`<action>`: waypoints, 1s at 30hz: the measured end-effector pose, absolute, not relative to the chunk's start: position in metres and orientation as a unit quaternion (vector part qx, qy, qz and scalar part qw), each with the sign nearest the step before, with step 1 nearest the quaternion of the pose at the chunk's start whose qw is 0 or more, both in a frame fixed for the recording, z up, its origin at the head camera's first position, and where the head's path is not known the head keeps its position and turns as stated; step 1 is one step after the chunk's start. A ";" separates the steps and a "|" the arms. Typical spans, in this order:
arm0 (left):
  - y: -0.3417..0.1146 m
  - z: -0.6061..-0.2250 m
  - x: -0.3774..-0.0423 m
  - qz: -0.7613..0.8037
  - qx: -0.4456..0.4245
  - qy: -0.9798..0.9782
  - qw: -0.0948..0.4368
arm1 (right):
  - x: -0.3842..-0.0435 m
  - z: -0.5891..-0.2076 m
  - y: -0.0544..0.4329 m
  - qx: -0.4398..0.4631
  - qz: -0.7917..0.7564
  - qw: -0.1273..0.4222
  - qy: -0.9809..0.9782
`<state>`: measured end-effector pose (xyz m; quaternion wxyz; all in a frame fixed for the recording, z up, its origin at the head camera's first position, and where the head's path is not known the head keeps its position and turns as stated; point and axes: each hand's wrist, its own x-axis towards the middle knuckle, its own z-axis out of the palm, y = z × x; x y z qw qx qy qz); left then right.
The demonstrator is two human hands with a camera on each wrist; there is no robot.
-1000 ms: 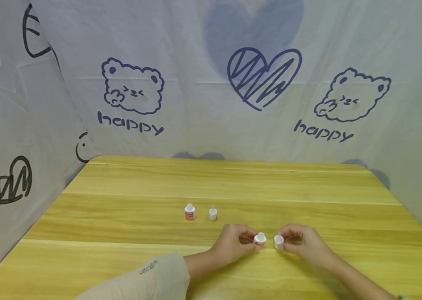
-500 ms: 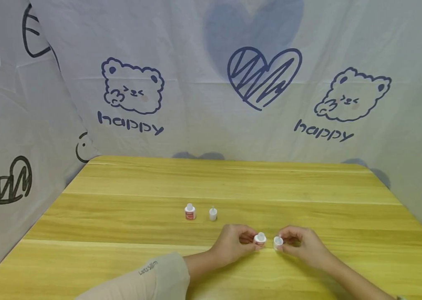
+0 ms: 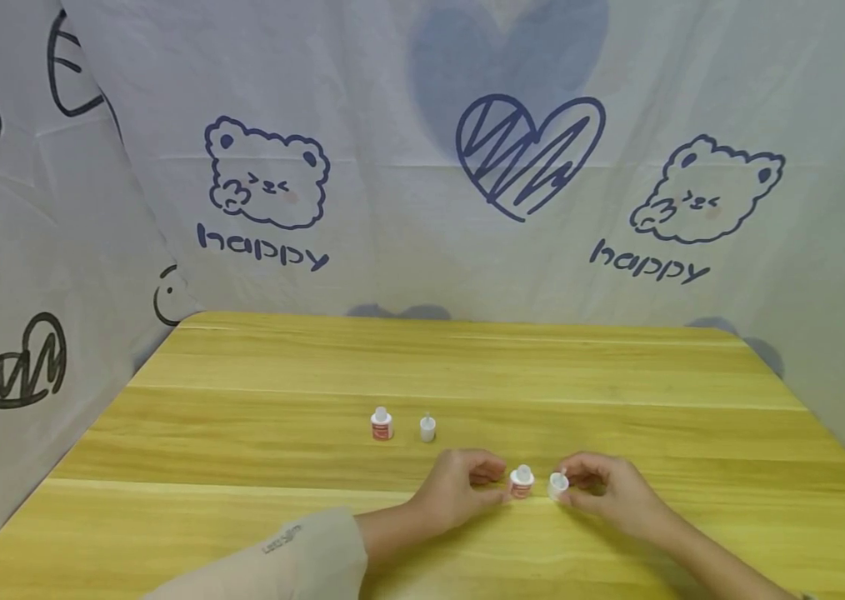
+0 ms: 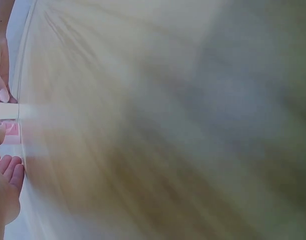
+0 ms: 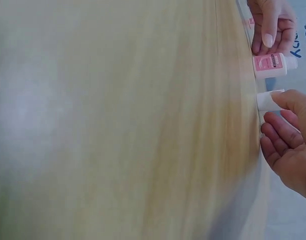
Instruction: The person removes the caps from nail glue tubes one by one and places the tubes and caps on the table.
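A small white bottle with a pink label [image 3: 521, 483] stands upright on the table, its translucent neck bare. My left hand [image 3: 460, 493] is just to its left, thumb and fingers spread apart; in the right wrist view a gap shows between that hand [image 5: 275, 25] and the bottle [image 5: 270, 65]. Right of the bottle, my right hand [image 3: 613, 492] pinches a white cap [image 3: 558, 486] between thumb and fingers. The cap sits with its open end up and a thin stem rising from it. In the left wrist view the cap [image 4: 8, 111] stands close beside the bottle.
Farther back on the wooden table [image 3: 280, 367] stand a second pink-labelled bottle [image 3: 382, 426] and, beside it, another white cap [image 3: 427, 429] with its stem up. A printed cloth [image 3: 392, 208] hangs behind the table and along its left side.
My left hand has let go of the bottle and drawn back slightly left, so more of the label shows. My right hand stays on the cap, which has barely shifted.
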<state>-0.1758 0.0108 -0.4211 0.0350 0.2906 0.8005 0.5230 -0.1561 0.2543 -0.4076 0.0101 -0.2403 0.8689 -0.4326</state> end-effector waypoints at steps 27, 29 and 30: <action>-0.121 -0.398 -0.171 0.413 0.255 0.873 -0.040 | -0.181 -0.360 0.289 -0.189 -0.246 -0.089 0.946; -0.130 -0.394 -0.176 0.392 0.255 0.881 -0.070 | -0.183 -0.358 0.290 -0.192 -0.246 -0.121 0.942; -0.134 -0.393 -0.178 0.381 0.257 0.884 -0.087 | -0.184 -0.358 0.290 -0.193 -0.246 -0.138 0.940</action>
